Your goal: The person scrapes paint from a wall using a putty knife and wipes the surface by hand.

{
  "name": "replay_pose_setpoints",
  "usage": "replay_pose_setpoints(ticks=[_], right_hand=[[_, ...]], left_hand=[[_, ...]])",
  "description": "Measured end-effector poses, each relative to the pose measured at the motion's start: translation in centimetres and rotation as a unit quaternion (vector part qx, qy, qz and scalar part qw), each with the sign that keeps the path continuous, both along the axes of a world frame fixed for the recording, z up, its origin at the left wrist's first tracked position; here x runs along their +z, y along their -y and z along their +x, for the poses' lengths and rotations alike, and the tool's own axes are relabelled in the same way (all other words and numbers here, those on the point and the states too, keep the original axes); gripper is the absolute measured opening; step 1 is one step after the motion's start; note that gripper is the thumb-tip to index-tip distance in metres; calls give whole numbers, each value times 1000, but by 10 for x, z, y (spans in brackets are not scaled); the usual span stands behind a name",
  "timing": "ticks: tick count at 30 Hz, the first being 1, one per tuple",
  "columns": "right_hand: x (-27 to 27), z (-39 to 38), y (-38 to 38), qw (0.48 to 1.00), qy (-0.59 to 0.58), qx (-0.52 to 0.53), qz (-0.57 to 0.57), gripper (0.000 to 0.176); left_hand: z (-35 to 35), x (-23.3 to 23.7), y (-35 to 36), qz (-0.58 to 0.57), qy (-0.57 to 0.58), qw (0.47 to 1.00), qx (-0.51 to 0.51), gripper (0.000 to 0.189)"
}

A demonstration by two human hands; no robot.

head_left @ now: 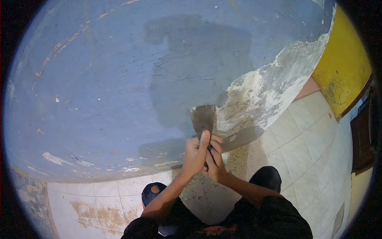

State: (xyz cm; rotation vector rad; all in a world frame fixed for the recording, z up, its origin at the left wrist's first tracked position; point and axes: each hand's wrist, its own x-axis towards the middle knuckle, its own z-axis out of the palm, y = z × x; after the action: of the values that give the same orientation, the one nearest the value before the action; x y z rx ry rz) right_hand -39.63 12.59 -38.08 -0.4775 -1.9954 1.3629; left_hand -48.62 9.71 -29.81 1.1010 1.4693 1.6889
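Note:
Both hands are wrapped round the handle of a scraper, a flat metal blade pointing up at the blue wall. My left hand grips it with the thumb laid along the handle near the blade. Close against it on the right, my right hand holds the lower handle, most of which is hidden by the fingers. The blade's wide edge lies on or close to the wall, at the left border of a bare whitish patch where paint is gone.
Light floor tiles spread below the wall, with crumbs and debris between my knees. A yellow panel stands at the right, with a dark brown object beside it. Brown stains mark the tiles at lower left.

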Motion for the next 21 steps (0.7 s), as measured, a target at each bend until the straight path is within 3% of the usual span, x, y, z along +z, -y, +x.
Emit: replay_pose_setpoints(ticks=[2,3,6,8,10,13,14,16,19,21], right_hand=[[-40,9,0,995,85,43,30,42],[-37,12,7,983,-2,38,-180,43],[-36,30,7,945,27,74,-319,44],[5,39,21,941,8,24,-337,42],[-2,43,21,945,16,17,-327,39],[-14,46,15,962,40,-1,-269,36],[-33,46,10,991,27,-24,-130,35],[-20,44,7,999,18,-44,11,34],[11,45,13,986,81,-55,-139,34],[11,43,14,986,95,-57,-126,36]], left_hand=[[12,-12,2,40,15,999,-3,56],[3,8,21,-201,80,973,-76,59],[11,-29,22,-154,85,980,-90,59],[19,-24,22,-155,71,981,-93,60],[26,-31,19,-137,127,977,-103,60],[35,-39,16,-133,117,982,-59,60],[37,-41,15,-131,118,982,-60,60],[41,-49,15,-167,186,967,-39,60],[40,-79,12,-138,167,976,-26,60],[39,-74,12,-116,153,981,-23,60]])
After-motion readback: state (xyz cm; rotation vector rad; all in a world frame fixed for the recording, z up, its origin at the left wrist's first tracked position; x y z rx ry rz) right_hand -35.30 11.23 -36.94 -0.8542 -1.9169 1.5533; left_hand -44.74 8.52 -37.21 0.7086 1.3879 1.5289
